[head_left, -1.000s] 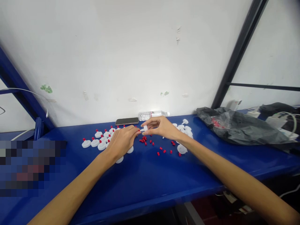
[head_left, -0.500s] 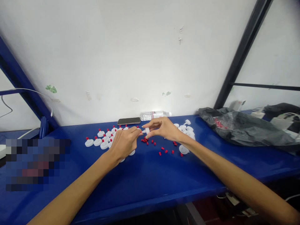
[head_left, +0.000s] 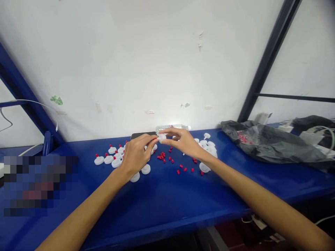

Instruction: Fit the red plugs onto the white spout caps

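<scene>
My right hand (head_left: 180, 141) grips a white plastic spout lid (head_left: 162, 137) by its round rim, its narrow spout turned left. At the spout's end my left hand (head_left: 138, 150) pinches a small red cap (head_left: 156, 138), mostly hidden by the fingertips. Both hands are raised over the blue table. Beside and behind my left hand stand several white lids with red caps on their spouts (head_left: 108, 159). Loose red caps (head_left: 162, 155) lie below the hands. A pile of white lids (head_left: 209, 148) without red caps sits right of my right wrist.
A dark phone (head_left: 140, 134) and a clear plastic bottle (head_left: 174, 128) lie along the wall. At the right, a black plastic bag (head_left: 274, 144) holds a clear bag of red pieces (head_left: 246, 137). A dark metal post (head_left: 261, 76) rises behind it. The blue table's (head_left: 167, 205) front edge runs below my forearms.
Both hands have risen slightly, and the spout lid has tilted so that its round face shows more. My left fingers now sit closer against it, at the spout.
</scene>
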`<state>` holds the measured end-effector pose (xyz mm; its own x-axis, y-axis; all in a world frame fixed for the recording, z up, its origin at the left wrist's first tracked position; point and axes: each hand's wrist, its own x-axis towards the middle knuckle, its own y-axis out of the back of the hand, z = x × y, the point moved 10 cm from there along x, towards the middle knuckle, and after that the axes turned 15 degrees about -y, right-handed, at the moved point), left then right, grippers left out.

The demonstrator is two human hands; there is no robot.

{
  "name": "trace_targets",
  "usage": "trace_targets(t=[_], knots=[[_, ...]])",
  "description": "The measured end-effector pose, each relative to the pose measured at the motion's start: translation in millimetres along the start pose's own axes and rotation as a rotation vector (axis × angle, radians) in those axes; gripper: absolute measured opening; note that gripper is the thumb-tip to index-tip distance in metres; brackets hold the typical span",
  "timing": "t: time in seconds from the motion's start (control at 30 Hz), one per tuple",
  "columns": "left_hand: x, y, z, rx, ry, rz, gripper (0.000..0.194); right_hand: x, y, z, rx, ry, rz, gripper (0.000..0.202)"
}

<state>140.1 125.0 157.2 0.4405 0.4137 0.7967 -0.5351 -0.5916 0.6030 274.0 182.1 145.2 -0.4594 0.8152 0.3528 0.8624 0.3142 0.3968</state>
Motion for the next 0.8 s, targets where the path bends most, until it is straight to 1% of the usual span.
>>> trace_targets(t=[0.07,0.1,0.13,0.23,0.33,0.43,0.57,0.8], knots=[[2,8.6,-9,0.059,0.006,0.016,0.025,-2,4,-3,-0.069,0.017,0.064,0.031],[2,13.7,-16,0.122,0.010,0.011,0.026,-2,6,-4,-0.097,0.015,0.093,0.030],[2,17.3,-25,0.198,0.020,-0.017,0.028,-3,8,-4,-0.123,0.009,0.116,0.031],[-7,21.7,-64,0.382,0.114,-0.186,0.033,-4,10,-3,-0.189,-0.011,0.151,0.034],[-22,19.0,-103,0.467,0.195,-0.375,0.037,-4,9,-4,-0.249,0.004,0.163,0.032],[-34,18.0,-129,0.493,0.235,-0.454,0.040,-5,7,-6,-0.273,0.029,0.160,0.029],[-45,17.1,-150,0.478,0.296,-0.476,0.045,-5,4,-7,-0.292,0.037,0.144,0.028],[-58,7.0,-169,0.411,0.335,-0.570,0.047,-5,4,-8,-0.345,0.071,0.153,0.025]])
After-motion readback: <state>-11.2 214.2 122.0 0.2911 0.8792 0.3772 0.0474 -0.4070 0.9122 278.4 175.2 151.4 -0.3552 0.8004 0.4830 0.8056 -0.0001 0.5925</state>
